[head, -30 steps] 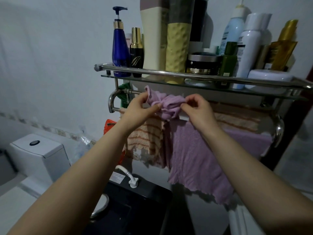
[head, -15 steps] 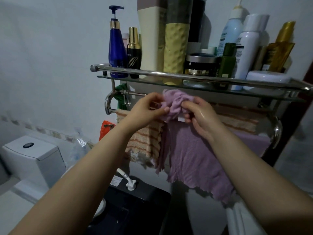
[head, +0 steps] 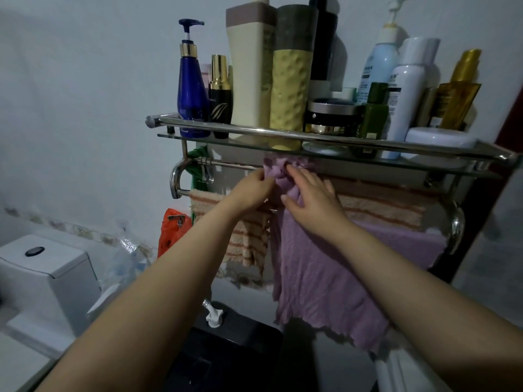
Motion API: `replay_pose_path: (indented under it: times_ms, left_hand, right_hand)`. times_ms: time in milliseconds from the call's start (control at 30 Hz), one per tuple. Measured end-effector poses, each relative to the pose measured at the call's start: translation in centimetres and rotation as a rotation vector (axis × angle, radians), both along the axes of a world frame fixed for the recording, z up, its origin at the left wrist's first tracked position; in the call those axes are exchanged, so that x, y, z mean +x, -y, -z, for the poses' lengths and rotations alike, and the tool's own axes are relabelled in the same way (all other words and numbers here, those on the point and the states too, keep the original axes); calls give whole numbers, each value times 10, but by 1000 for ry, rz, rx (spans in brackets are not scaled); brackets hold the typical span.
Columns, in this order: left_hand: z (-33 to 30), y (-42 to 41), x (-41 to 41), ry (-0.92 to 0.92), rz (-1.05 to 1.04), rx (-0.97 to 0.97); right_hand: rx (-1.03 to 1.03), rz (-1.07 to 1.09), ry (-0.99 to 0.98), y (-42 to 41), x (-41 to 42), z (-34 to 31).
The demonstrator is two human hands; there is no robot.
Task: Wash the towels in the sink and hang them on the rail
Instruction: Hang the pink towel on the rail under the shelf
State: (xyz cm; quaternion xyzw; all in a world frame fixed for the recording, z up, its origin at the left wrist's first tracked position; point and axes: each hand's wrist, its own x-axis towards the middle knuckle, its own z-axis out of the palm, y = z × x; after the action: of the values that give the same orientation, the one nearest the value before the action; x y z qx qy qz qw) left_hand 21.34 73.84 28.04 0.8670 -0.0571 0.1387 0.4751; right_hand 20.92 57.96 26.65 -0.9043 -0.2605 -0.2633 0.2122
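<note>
A wet purple towel (head: 319, 281) hangs from the chrome rail (head: 226, 164) under the glass shelf, its top bunched up against the rail. My left hand (head: 252, 190) pinches the bunched top edge from the left. From the right, my right hand (head: 311, 199) lies on the same bunch, fingers curled into the cloth. An orange-striped towel (head: 382, 207) hangs on the lower bar behind, and another purple towel (head: 407, 241) hangs to the right of my arm.
The glass shelf (head: 441, 159) above carries several bottles and jars, among them a blue pump bottle (head: 192, 89). A white toilet cistern (head: 45, 267) stands at the left. An orange bag (head: 172, 227) hangs by the wall. A black bin (head: 232, 357) sits below.
Both hands lifted the bunched top of the purple towel up to the upper rail. My right hand shifted from pinching to pressing on the cloth.
</note>
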Motion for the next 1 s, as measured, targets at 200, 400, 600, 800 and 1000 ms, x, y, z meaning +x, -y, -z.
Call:
replay_pose_path:
  times_ms: [200,400,600,800,1000]
  left_hand:
    - [-6,-11,7,24,-63,-362]
    - [-9,-22,8,-124,15,-581]
    - [-5,-18,16,0,-153,-360]
    - [-9,-17,23,43,-144,-103]
    - [-15,-39,16,-64,24,-806]
  right_hand:
    - [-286,252,-243,-13,24,-36]
    - [-127,325,-378,-24,29,-45]
    - [-195,495,141,-19,-11,-7]
    - [157,270,-384,-15,5,-10]
    - [654,300,-96,-4,3,-16]
